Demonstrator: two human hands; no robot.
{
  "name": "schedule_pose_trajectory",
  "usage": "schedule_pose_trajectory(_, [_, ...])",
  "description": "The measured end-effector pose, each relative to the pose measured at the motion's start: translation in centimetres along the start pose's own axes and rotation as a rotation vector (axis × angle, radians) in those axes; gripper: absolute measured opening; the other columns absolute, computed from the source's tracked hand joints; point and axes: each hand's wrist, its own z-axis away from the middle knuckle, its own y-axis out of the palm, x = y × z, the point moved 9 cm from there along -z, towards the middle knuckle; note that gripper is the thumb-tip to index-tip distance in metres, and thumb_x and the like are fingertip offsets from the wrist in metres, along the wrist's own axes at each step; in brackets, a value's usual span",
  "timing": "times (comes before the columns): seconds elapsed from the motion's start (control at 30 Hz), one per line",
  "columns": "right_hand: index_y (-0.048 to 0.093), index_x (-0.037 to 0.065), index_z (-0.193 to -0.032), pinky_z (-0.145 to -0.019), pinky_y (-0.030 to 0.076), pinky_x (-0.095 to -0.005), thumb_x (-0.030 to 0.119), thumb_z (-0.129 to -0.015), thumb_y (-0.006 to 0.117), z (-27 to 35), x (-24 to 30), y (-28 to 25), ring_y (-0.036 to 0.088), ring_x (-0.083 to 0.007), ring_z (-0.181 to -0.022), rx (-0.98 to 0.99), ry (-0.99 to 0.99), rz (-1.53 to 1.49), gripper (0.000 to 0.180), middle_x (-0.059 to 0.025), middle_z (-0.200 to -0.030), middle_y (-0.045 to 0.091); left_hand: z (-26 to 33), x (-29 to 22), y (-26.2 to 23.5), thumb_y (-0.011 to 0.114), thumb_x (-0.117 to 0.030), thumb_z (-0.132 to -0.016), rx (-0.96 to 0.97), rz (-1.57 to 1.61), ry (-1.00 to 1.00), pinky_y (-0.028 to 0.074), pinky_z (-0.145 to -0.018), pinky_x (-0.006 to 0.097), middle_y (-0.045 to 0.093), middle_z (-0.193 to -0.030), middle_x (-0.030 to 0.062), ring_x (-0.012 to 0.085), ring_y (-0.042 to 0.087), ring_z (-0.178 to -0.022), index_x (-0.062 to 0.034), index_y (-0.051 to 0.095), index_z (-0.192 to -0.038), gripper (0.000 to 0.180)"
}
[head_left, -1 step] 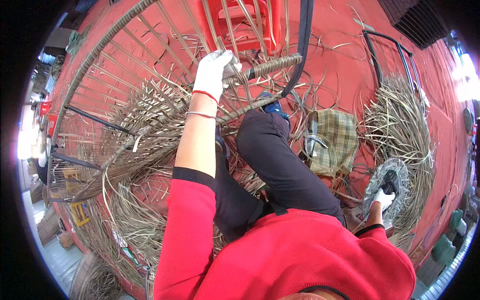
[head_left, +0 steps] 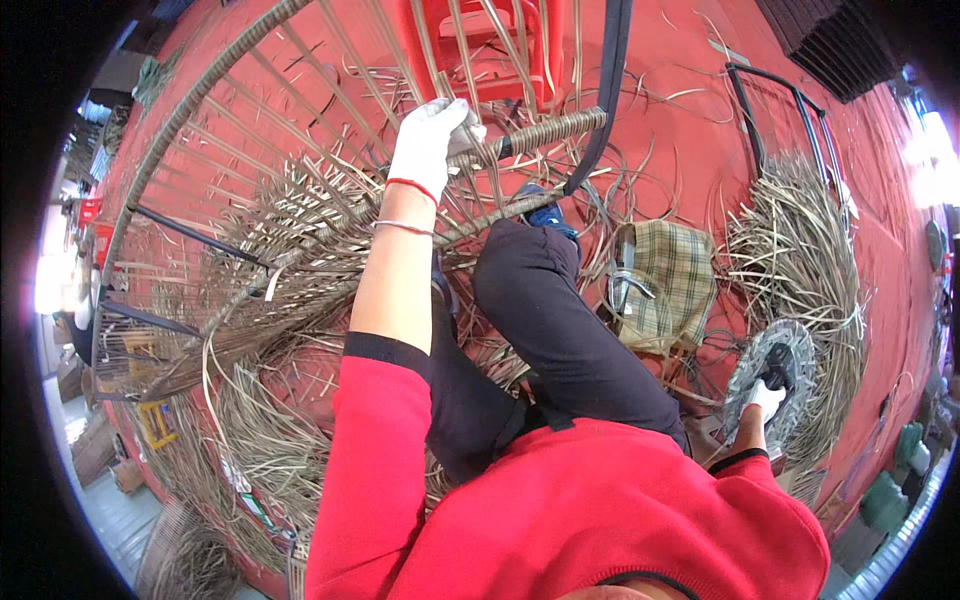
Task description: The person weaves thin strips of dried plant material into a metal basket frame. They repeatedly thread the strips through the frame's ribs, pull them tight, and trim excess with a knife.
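My left hand (head_left: pixel 430 140), in a white glove with a red cuff, is closed around a rod wrapped in pale wicker strip (head_left: pixel 545 130), part of a large round metal frame (head_left: pixel 180 120) with thin ribs and half-woven strands. My right hand (head_left: pixel 767 398), also gloved, reaches down to my right. It grips a small dark object (head_left: pixel 778 368) lying on a flat grey coil of weaving strip (head_left: pixel 745 375). My legs in dark trousers (head_left: pixel 560 330) stretch under the frame.
A big loose bundle of pale wicker strands (head_left: pixel 800 250) lies on the red floor at right, beside a checked cloth bag (head_left: pixel 668 285). A red plastic stool (head_left: pixel 495 40) stands beyond the frame. A black metal frame (head_left: pixel 765 110) lies at the far right. More strands are piled at lower left (head_left: pixel 260 440).
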Motion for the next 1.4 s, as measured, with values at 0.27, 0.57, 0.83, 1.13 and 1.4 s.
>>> schedule_pose_trajectory(0.27, [0.059, 0.009, -0.082, -0.042, 0.038, -0.0307, 0.007, -0.084, 0.071, -1.6, 6.3, -2.3, 0.047, -0.0122, -0.045, 0.454, -0.028, -0.952, 0.012, 0.0005, -0.061, 0.053, -0.7, 0.0, -0.2, 0.066, -0.014, -0.098, 0.011, 0.018, 0.005, 0.060, -0.075, 0.037, 0.070, -0.078, 0.0084, 0.0227, 0.072, -0.073, -0.0029, 0.064, -0.086, 0.016])
schedule_pose_trajectory(0.57, [0.075, -0.003, -0.098, -0.072, 0.053, -0.0288, 0.015, -0.082, 0.082, 28.6, 32.6, -12.0, 0.067, -0.0108, -0.077, 0.832, -0.927, -0.841, 0.025, -0.0058, -0.090, 0.077, -0.4, -0.5, -0.1, 0.065, -0.014, -0.100, 0.004, -0.032, 0.017, 0.060, -0.077, 0.038, 0.070, -0.078, 0.0078, 0.0232, 0.073, -0.075, -0.0039, 0.065, -0.084, 0.019])
schedule_pose_trajectory(0.83, [0.063, 0.009, -0.135, -0.079, 0.059, -0.0390, 0.033, -0.067, 0.087, 49.6, 41.2, -10.7, 0.074, -0.0332, -0.089, 0.804, -1.662, -0.912, 0.076, -0.0140, -0.107, 0.075, -0.1, 0.0, -0.4, 0.065, -0.015, -0.099, -0.017, -0.033, -0.005, 0.060, -0.074, 0.037, 0.070, -0.078, 0.0089, 0.0230, 0.073, -0.073, -0.0036, 0.066, -0.085, 0.018])
schedule_pose_trajectory(1.13, [0.065, 0.006, -0.134, -0.076, 0.057, -0.0343, 0.026, -0.071, 0.083, 51.0, 41.8, -11.3, 0.074, -0.0297, -0.084, 0.628, -1.713, -0.887, 0.069, -0.0118, -0.099, 0.076, 0.3, 0.3, -0.2, 0.066, -0.014, -0.099, -0.041, -0.012, 0.003, 0.059, -0.072, 0.036, 0.070, -0.079, 0.0085, 0.0231, 0.073, -0.074, -0.0030, 0.065, -0.087, 0.017])
schedule_pose_trajectory(1.4, [0.060, 0.009, -0.139, -0.080, 0.058, -0.0403, 0.031, -0.071, 0.082, 50.7, 41.3, -10.3, 0.073, -0.0326, -0.091, 0.623, -1.737, -0.830, 0.075, -0.0126, -0.102, 0.074, 0.5, 0.6, -0.1, 0.066, -0.013, -0.099, -0.031, -0.019, -0.015, 0.059, -0.073, 0.037, 0.070, -0.080, 0.0097, 0.0230, 0.072, -0.074, -0.0018, 0.066, -0.089, 0.015])
